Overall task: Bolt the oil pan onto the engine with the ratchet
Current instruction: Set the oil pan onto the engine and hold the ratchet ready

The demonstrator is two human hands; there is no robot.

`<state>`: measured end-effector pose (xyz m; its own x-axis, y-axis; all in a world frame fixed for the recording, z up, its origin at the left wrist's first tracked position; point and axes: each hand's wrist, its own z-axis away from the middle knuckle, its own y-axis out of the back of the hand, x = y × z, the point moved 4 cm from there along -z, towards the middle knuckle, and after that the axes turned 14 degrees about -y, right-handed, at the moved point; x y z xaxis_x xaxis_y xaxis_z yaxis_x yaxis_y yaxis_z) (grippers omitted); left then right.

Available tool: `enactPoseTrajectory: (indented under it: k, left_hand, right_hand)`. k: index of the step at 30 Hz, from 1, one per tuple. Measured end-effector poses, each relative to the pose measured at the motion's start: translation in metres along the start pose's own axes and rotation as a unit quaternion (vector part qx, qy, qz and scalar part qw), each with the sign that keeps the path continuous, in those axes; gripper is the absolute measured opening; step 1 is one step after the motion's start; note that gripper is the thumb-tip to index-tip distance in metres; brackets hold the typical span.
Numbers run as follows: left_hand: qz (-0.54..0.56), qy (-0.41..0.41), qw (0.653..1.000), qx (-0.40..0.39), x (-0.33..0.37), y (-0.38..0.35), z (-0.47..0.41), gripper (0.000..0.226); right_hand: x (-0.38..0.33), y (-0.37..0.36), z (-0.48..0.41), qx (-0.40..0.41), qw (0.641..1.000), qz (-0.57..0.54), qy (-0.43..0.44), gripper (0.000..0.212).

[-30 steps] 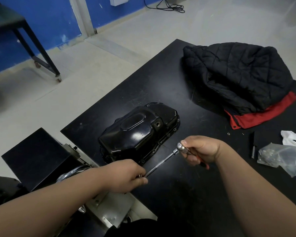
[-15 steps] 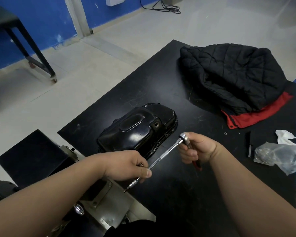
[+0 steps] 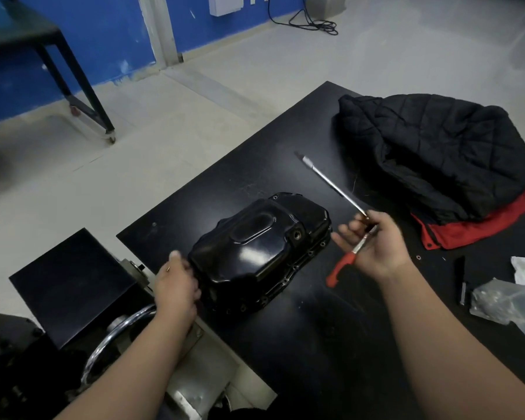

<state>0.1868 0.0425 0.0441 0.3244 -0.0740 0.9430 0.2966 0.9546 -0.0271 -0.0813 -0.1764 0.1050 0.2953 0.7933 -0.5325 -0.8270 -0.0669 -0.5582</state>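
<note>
two grips: left hand (image 3: 176, 283) clutches the oil pan (image 3: 255, 247) at the table (image 3: 315, 344) edge, right hand (image 3: 376, 244) pinches the ratchet (image 3: 334, 187).

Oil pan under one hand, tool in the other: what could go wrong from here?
The left hand grips the oil pan by one end only, so it might tip or slip if lifted. The right hand holds the ratchet loosely, some fingers spread; it could drop, or its long shaft might snag the jacket.

One oil pan (image 3: 255, 250), one ratchet (image 3: 342, 265), one jacket (image 3: 437, 153), one bag (image 3: 503, 304).
</note>
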Motion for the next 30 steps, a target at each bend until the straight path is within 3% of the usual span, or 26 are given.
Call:
enactPoseTrajectory:
  k: [3, 9, 12, 13, 15, 19, 22, 26, 30]
  left_hand:
    - [0.015, 0.114, 0.990, 0.083, -0.033, 0.012, -0.020, 0.029]
    - [-0.120, 0.064, 0.985, 0.109, -0.052, 0.003, -0.044, 0.035]
    - [-0.219, 0.035, 0.968, 0.117, -0.053, -0.003, -0.050, 0.036]
    - [-0.220, 0.047, 0.968, 0.110, -0.058, -0.004, -0.052, 0.038]
    - [-0.175, 0.102, 0.975, 0.086, -0.067, -0.006, -0.056, 0.041]
    - [-0.003, 0.176, 0.980, 0.087, -0.076, -0.008, -0.054, 0.024]
    - [-0.007, 0.163, 0.983, 0.079, -0.064, -0.008, -0.049, 0.026]
    - [0.002, 0.129, 0.990, 0.054, -0.025, 0.000, -0.045, 0.030]
    - [0.019, 0.084, 0.995, 0.051, 0.045, 0.034, -0.041, 0.028]
  right_hand:
    - [0.010, -0.027, -0.040, 0.015, 0.999, 0.027, -0.018, 0.033]
    - [0.001, -0.052, -0.107, -0.019, 0.981, 0.179, -0.067, 0.023]
    - [0.002, -0.055, -0.137, -0.053, 0.970, 0.194, -0.136, 0.048]
    - [0.008, -0.055, -0.144, -0.052, 0.967, 0.190, -0.161, 0.046]
    - [0.021, -0.052, -0.155, -0.039, 0.959, 0.201, -0.194, 0.042]
    - [0.029, -0.051, -0.154, -0.058, 0.949, 0.225, -0.215, 0.061]
    - [0.028, -0.045, -0.144, -0.073, 0.953, 0.212, -0.201, 0.057]
    - [0.024, -0.057, -0.115, -0.109, 0.964, 0.172, -0.170, 0.022]
    - [0.016, -0.122, -0.065, -0.139, 0.965, 0.184, -0.120, 0.025]
